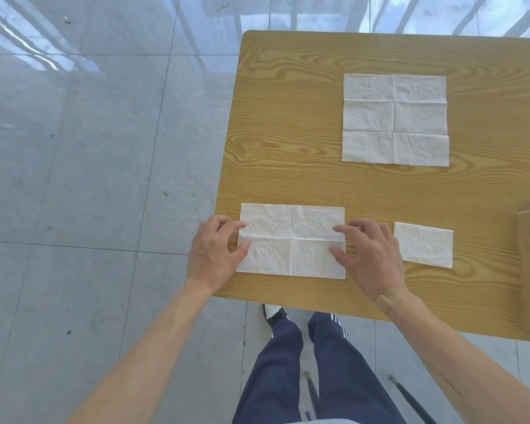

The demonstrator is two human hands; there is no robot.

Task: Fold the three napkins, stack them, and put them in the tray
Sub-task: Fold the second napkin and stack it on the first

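Both the left hand (218, 255) and right hand (367, 258), fingers loosely bent, apparently press the half-folded napkin (291, 223).

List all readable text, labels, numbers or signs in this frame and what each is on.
No readable text anywhere.
Half-folded napkin: faint embossed marks, too faint to read.
Trousers: white stripes only, no lettering.
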